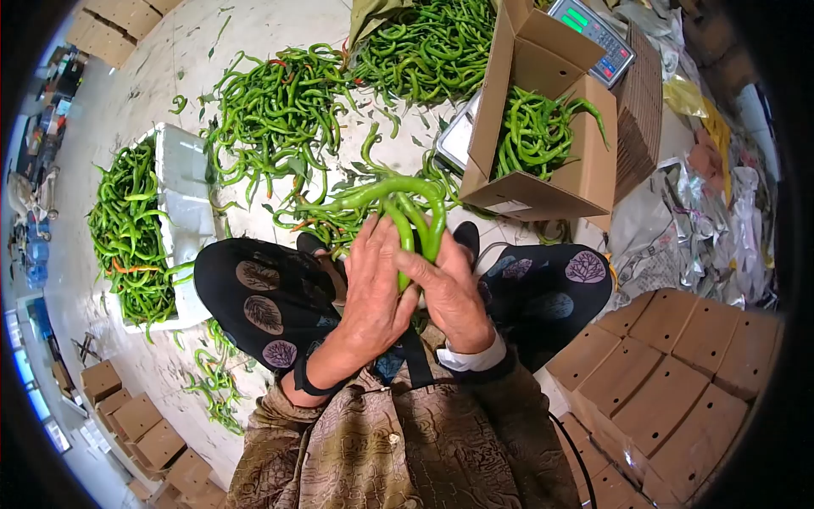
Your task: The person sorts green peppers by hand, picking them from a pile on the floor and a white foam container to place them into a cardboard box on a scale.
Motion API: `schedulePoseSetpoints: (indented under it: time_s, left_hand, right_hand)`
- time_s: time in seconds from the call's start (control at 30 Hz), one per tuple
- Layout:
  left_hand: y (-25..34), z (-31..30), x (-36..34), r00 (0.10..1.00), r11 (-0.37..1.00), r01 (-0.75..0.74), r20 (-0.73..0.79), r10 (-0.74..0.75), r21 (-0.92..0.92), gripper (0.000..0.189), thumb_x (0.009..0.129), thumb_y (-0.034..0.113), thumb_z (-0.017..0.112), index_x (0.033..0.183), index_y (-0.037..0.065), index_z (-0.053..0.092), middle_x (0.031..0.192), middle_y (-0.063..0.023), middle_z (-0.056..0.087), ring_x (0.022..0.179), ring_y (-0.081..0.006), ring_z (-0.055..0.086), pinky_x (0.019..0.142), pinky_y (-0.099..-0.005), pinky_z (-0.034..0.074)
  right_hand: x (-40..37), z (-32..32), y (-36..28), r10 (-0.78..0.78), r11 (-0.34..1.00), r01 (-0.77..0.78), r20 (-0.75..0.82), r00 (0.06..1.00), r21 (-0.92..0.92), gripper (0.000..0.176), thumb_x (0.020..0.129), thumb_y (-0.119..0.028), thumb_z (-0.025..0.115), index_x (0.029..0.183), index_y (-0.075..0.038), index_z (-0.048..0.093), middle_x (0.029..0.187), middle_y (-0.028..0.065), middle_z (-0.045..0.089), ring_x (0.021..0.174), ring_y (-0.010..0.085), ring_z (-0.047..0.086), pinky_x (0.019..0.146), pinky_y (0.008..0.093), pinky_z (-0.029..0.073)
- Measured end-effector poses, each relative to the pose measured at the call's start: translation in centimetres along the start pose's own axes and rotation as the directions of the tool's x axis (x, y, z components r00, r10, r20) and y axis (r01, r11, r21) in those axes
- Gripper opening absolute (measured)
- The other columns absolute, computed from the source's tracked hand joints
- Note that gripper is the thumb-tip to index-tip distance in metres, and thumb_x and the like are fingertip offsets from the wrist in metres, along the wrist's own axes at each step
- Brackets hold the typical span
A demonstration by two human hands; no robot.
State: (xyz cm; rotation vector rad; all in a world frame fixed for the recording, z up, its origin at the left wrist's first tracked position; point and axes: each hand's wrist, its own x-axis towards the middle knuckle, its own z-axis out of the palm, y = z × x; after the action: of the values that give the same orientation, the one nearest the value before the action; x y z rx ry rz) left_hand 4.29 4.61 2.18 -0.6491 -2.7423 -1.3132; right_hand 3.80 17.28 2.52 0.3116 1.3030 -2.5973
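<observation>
Several long green chili peppers (407,199) are bunched between my two hands in front of my lap. My left hand (370,276) is closed against the bunch from the left, its back facing up. From the right, my right hand (449,293) grips the same peppers, with its thumb lying across them. Some of the peppers curve away above my fingers, and their lower ends are partly hidden by my palms. Just beyond the hands, a loose heap of green peppers (326,225) lies on the floor between my feet.
An open cardboard box (589,161) holding peppers stands on a scale at front right, near its lit display (593,38). At left is a white foam box (185,195) with peppers. Larger pepper piles (284,106) lie ahead. Stacked cartons (670,390) and plastic sheeting (653,229) are at right.
</observation>
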Motion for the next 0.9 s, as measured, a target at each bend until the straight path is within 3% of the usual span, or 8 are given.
schedulePoseSetpoints:
  time_s: [0.1,0.17,0.3,0.37,0.43,0.57,0.67,0.9]
  left_hand:
    - [1.7,-0.3,0.3,0.999,0.981,0.011,0.039,-0.019,0.193,0.073,0.079,0.004,0.063,0.144,-0.004,0.032,0.146,-0.0259,0.034,0.135,-0.0466,0.031,0.111,-0.0517,0.025]
    - [2.3,-1.6,-0.3,0.997,0.977,-0.059,0.060,0.048,0.205,0.065,0.078,0.005,0.064,0.137,-0.006,0.041,0.142,-0.0264,0.038,0.132,-0.0448,0.037,0.108,-0.0504,0.030]
    - [1.1,-3.7,-4.2,0.928,0.991,-0.003,-0.369,-0.047,-0.133,0.034,0.084,0.006,0.060,0.116,-0.007,0.057,0.123,-0.0213,0.056,0.114,-0.0316,0.054,0.099,-0.0402,0.042]
    - [1.4,-4.6,-4.4,0.859,0.799,0.299,-0.218,-0.464,-0.521,0.030,0.089,0.002,0.057,0.117,-0.006,0.057,0.112,-0.0153,0.061,0.103,-0.0205,0.059,0.094,-0.0334,0.046]
    - [-0.3,-4.2,-4.0,0.763,0.474,0.444,0.045,-0.644,-0.760,0.035,0.089,0.003,0.058,0.123,-0.005,0.053,0.115,-0.0133,0.060,0.105,-0.0168,0.058,0.095,-0.0311,0.045]
    - [-1.4,-2.7,-3.1,0.777,0.223,0.373,0.172,-0.605,-0.901,0.050,0.085,0.003,0.067,0.130,-0.006,0.049,0.118,-0.0126,0.058,0.106,-0.0169,0.059,0.097,-0.0316,0.045]
    - [-1.6,-2.0,-2.4,0.853,0.204,0.269,0.134,-0.505,-0.941,0.052,0.085,0.005,0.070,0.131,-0.006,0.048,0.118,-0.0126,0.058,0.105,-0.0172,0.060,0.096,-0.0320,0.046]
    - [-1.7,-1.5,-2.4,0.821,0.114,0.261,0.158,-0.549,-0.958,0.045,0.085,0.016,0.073,0.122,-0.002,0.054,0.114,-0.0104,0.060,0.102,-0.0203,0.059,0.089,-0.0360,0.049]
  right_hand:
    - [1.3,-1.5,0.0,0.070,0.984,-0.044,-0.142,0.987,0.175,0.029,0.095,-0.011,0.056,0.121,-0.001,0.055,0.110,0.0053,0.060,0.102,0.0143,0.056,0.091,0.0297,0.045]
    - [2.5,-4.0,0.2,0.054,0.967,-0.045,-0.031,0.998,0.252,0.020,0.095,-0.010,0.053,0.114,-0.002,0.054,0.096,0.0048,0.057,0.087,0.0155,0.054,0.080,0.0313,0.044]
    - [2.5,-3.9,-2.2,0.103,0.916,-0.069,-0.065,0.993,0.395,0.017,0.096,-0.012,0.049,0.111,-0.005,0.051,0.084,0.0022,0.046,0.076,0.0136,0.044,0.073,0.0295,0.041]
    - [3.0,-4.5,-1.9,0.107,0.769,-0.116,0.053,0.993,0.629,0.016,0.097,-0.013,0.048,0.112,-0.006,0.050,0.080,0.0021,0.042,0.074,0.0128,0.041,0.072,0.0292,0.040]
    - [3.3,-4.4,-1.5,0.128,0.746,-0.137,0.061,0.990,0.652,0.016,0.098,-0.015,0.048,0.110,-0.005,0.048,0.081,0.0016,0.041,0.073,0.0120,0.040,0.071,0.0279,0.039]
    - [3.2,-2.7,-1.0,0.259,0.654,-0.193,0.024,0.966,0.731,0.021,0.100,-0.018,0.046,0.108,0.001,0.047,0.083,0.0023,0.045,0.074,0.0123,0.044,0.070,0.0263,0.039]
    - [3.1,-2.9,0.4,0.292,0.684,-0.197,-0.016,0.956,0.703,0.023,0.100,-0.018,0.046,0.109,0.003,0.046,0.085,0.0039,0.047,0.075,0.0125,0.046,0.070,0.0266,0.040]
    - [2.5,-2.4,1.5,0.225,0.785,-0.179,-0.003,0.974,0.592,0.023,0.099,-0.013,0.048,0.119,-0.002,0.046,0.093,0.0044,0.047,0.077,0.0124,0.046,0.073,0.0302,0.042]
